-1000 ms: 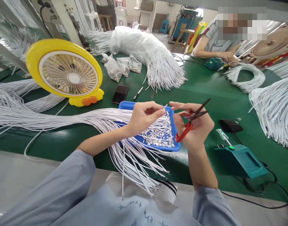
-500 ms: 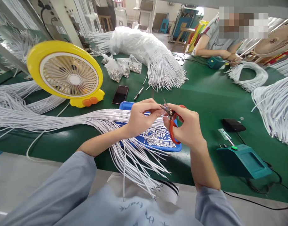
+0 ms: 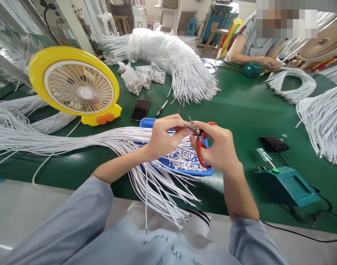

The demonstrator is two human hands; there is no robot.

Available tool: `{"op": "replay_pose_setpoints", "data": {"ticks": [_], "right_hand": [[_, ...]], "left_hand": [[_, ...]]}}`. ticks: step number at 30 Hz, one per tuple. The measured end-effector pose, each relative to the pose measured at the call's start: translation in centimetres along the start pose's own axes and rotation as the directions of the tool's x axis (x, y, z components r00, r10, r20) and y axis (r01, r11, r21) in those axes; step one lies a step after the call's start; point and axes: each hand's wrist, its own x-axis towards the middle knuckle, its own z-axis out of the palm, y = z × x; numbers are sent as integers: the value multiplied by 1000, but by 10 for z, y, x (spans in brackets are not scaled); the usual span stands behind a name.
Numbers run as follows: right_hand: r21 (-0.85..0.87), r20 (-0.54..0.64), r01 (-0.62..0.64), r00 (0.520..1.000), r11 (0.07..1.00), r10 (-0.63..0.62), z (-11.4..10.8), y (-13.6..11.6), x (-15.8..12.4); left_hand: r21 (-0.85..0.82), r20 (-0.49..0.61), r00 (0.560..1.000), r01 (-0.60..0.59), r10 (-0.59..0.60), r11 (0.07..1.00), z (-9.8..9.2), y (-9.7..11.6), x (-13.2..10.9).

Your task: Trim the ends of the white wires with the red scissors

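My left hand (image 3: 167, 137) is closed in a pinch on what looks like the end of a white wire, mostly hidden by the fingers. Small scissors with red-orange handles (image 3: 203, 154) are in my right hand (image 3: 219, 147), their blades parted right at my left fingertips. Under both hands lies a blue tray (image 3: 146, 122) holding many small silvery pieces (image 3: 182, 160). A bundle of white wires (image 3: 113, 136) runs from the left across the tray, its loose ends fanning over the table edge toward my lap.
Behind the tray are a phone (image 3: 140, 109), a pen (image 3: 162, 108) and bags of metal parts (image 3: 137, 86). A yellow fan (image 3: 74, 82) stands left; a teal device (image 3: 290, 187) sits right. More wire bundles (image 3: 192, 79) lie beyond. A co-worker (image 3: 256, 48) sits across the table.
The scissors have shifted slightly left, with their blades over my left fingertips. My left hand has barely moved, and the camera view has shifted a little.
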Motion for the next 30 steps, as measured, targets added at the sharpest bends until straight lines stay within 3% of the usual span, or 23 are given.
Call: {"op": "replay_pose_setpoints", "data": {"ticks": [11, 14, 17, 20, 25, 30], "right_hand": [[89, 67, -67, 996, 994, 61, 1, -2, 2], [171, 165, -163, 977, 972, 134, -7, 3, 3], [233, 316, -299, 923, 925, 219, -25, 15, 3], [360, 189, -348, 936, 866, 298, -36, 22, 3], [598, -131, -141, 954, 789, 270, -14, 10, 4], [700, -170, -113, 933, 705, 319, 10, 0, 2]], "left_hand": [[-53, 16, 1000, -16, 17, 998, -1, 0, 1], [-132, 17, 994, 108, -106, 985, 0, -5, 2], [-270, -22, 959, 266, -282, 925, 2, -12, 5], [-318, -12, 927, 352, -375, 880, 3, -15, 6], [-290, 68, 939, 343, -338, 893, 6, -6, 3], [-300, 106, 951, 310, -291, 902, 11, -5, -2]]}}
